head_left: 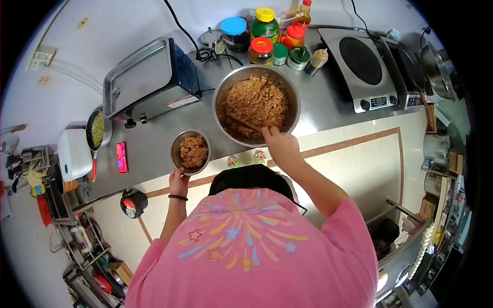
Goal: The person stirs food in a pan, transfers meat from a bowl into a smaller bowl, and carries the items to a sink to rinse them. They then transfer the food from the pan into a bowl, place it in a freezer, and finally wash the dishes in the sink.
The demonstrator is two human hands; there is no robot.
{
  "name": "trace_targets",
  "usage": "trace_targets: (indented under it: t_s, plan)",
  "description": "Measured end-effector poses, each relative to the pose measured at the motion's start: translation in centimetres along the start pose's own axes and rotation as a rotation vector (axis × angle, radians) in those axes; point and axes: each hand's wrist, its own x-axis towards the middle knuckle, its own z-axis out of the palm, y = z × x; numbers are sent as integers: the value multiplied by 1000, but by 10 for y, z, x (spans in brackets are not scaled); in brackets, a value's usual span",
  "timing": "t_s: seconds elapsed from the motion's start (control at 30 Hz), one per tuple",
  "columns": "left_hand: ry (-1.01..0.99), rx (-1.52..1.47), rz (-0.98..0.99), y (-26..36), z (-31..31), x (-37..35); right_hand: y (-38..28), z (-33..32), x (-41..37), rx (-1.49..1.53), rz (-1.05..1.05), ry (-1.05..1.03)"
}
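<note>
A large steel bowl (294,92) on the counter holds a heap of brown, crumbly food (257,100). My right hand (281,146) is over its near rim, closed around the end of a thin brown utensil (244,123), perhaps a wooden spatula. The utensil's far end is sunk in the food, so its head is hidden. To the left, near the counter's front edge, sits a small steel bowl (175,145) with a mound of the same-looking food (194,152). My left hand (178,179) grips the small bowl's near rim, its fingers partly hidden below.
Behind the large bowl stand several jars and bottles, among them a red-lidded jar (262,50). An induction cooker (359,61) is to the right. At left are a boxy steel appliance (141,77), a lit phone (121,157) and a pan of green bits (97,131).
</note>
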Motion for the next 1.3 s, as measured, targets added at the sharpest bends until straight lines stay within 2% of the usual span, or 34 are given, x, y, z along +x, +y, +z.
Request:
trace_targets:
  t_s: [0.03, 0.13, 0.23, 0.33, 0.43, 0.47, 0.57, 0.63, 0.7, 0.77, 0.8, 0.83, 0.9, 0.97, 1.03, 1.07, 1.1, 1.17, 1.23, 1.3]
  plan:
    - [84, -133, -72, 11, 7, -7, -3, -1, -2, 34, -13, -9]
    - [145, -108, -41, 9, -9, -10, 2, -4, 7, 41, -60, -57]
    - [146, -141, 19, 14, -3, -21, 30, 22, 32, 5, -67, -75]
    - [150, -159, -26, 16, 0, -32, 74, 15, 59, -96, 157, -127]
    - [204, -158, -60, 17, 10, -45, 108, 15, 61, -84, 202, 106]
    - [249, -165, -93, 15, 11, -48, 106, 19, 59, -80, 197, 96]
    - [215, -173, -103, 7, 13, -55, 79, 21, 30, -85, -66, -181]
    - [232, -187, -113, 7, 17, -61, 66, 15, 7, 77, -216, -182]
    - [251, -177, -105, 8, 23, -68, 88, 12, 9, -40, -169, -171]
    - [242, -208, -105, 2, 12, -73, 114, -4, 27, -141, 24, -214]
    - [264, -226, -100, 1, 7, -77, 119, -14, 33, -175, 61, -156]
    - [283, -243, -93, 0, 2, -81, 118, -14, 38, -180, 57, -149]
    - [286, -250, -76, 0, -8, -92, 111, -10, 47, -170, 159, 8]
    - [257, -275, -31, -3, -19, -105, 79, 9, 54, -246, 204, -61]
    - [263, -280, -21, -12, -42, -121, 47, 39, 47, -57, 60, -153]
    - [291, -292, -8, -15, -51, -130, 24, 23, 37, -34, -35, -159]
    - [319, -301, 3, -16, -60, -142, 13, 19, 25, 10, -121, -78]
    - [318, -340, 75, -20, -78, -166, 18, 11, 23, -95, -5, -145]
    - [320, -315, 100, -35, -112, -190, 39, 13, 29, -200, 270, -156]
    - [373, -371, 134, -50, -141, -218, 48, 11, 24, -202, 360, -41]
